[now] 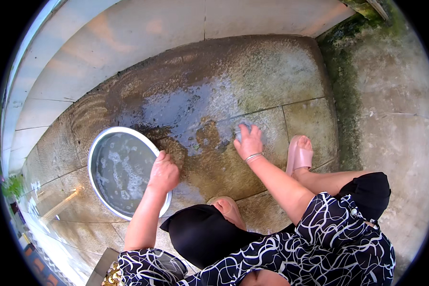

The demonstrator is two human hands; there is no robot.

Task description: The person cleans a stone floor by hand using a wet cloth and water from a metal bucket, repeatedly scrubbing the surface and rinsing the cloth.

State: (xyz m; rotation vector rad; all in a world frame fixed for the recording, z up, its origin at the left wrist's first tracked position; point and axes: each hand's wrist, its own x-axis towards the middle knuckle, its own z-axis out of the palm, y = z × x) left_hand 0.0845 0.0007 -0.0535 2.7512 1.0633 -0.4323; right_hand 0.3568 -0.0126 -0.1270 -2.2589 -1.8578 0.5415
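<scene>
My left hand (pixel 165 171) grips the near right rim of a round metal basin (pixel 93 168), which holds grey, sudsy water (pixel 123 171). The basin stands on wet stone paving. To the right, my right hand (pixel 249 141), with a bracelet at the wrist, is closed around a greyish cloth or scrubber (pixel 240 133) pressed on the paving; its exact kind cannot be told, as my fingers hide part of it. Water and dark dirt (pixel 189 118) spread over the slabs between the basin and this hand.
A pale wall (pixel 157 28) runs along the far side. Mossy ground (pixel 345 107) borders the raised slab's right edge. My feet, in pink slides (pixel 300 157), stand on the slabs. Green plants (pixel 12 186) are at the far left; a gold ornate object (pixel 112 275) lies at the bottom left.
</scene>
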